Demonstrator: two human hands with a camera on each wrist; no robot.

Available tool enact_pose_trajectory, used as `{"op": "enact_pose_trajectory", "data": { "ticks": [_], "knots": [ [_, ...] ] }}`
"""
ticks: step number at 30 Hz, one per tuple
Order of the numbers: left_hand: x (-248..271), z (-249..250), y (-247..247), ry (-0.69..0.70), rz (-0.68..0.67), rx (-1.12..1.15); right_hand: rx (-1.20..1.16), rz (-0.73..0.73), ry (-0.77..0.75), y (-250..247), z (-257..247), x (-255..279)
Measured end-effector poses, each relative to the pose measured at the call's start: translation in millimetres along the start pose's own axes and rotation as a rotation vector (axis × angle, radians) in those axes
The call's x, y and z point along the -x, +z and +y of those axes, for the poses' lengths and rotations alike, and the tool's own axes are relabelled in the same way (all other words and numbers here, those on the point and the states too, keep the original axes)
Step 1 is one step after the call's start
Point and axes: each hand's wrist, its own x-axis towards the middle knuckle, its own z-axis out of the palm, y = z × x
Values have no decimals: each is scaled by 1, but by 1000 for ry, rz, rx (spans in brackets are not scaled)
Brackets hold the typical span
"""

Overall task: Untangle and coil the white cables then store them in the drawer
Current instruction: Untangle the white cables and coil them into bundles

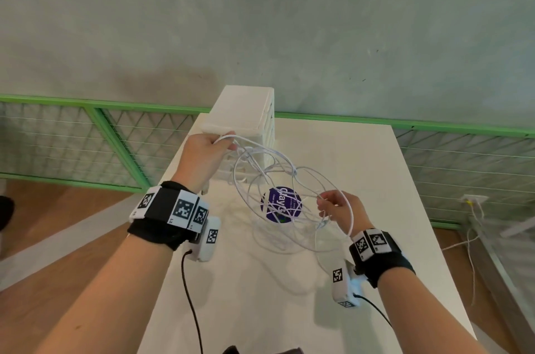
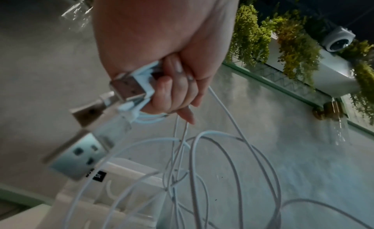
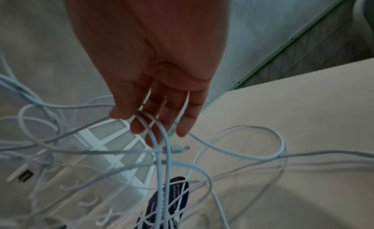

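Note:
A tangle of thin white cables (image 1: 278,188) hangs in loops above the white table (image 1: 362,168). My left hand (image 1: 208,151) is raised in front of the white drawer unit (image 1: 243,113) and grips a bunch of cable ends. In the left wrist view its curled fingers (image 2: 174,91) hold the strands, with USB plugs (image 2: 127,87) sticking out. My right hand (image 1: 333,209) is lower and to the right, pinching cable strands between thumb and fingers (image 3: 139,125). More loops (image 3: 242,146) trail down onto the table.
A round purple sticker (image 1: 280,204) lies on the table under the cables. A green mesh railing (image 1: 110,133) runs behind the table. Other white wires (image 1: 472,226) hang from a wall socket at the right, beyond the table edge.

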Motion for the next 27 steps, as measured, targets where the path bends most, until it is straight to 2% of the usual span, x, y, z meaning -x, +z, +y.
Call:
{"op": "enact_pose_trajectory", "data": {
  "ticks": [4,6,10,12,15,17,18,20,24,27],
  "knots": [
    [1,0,9,55,-56,2,167,-194,69,1,0,0],
    [1,1,11,86,-70,-9,143,-243,67,-1,-9,-1],
    [0,-1,14,145,-90,-72,176,-334,-38,-6,-47,2],
    [0,-2,15,156,-95,-102,195,-257,-104,-5,-62,3],
    [1,-3,12,172,-115,-56,132,-20,-175,-3,-76,5],
    [3,-3,8,187,-154,-22,71,112,-273,-2,-83,5],
    [5,-3,6,198,-180,-9,63,132,-332,0,-87,5],
    [13,1,6,231,-230,20,78,61,-382,5,-95,2],
    [24,4,8,271,-252,91,258,-231,-263,20,-103,0],
    [30,3,8,271,-244,92,243,-393,-183,27,-103,2]
  ]
}}
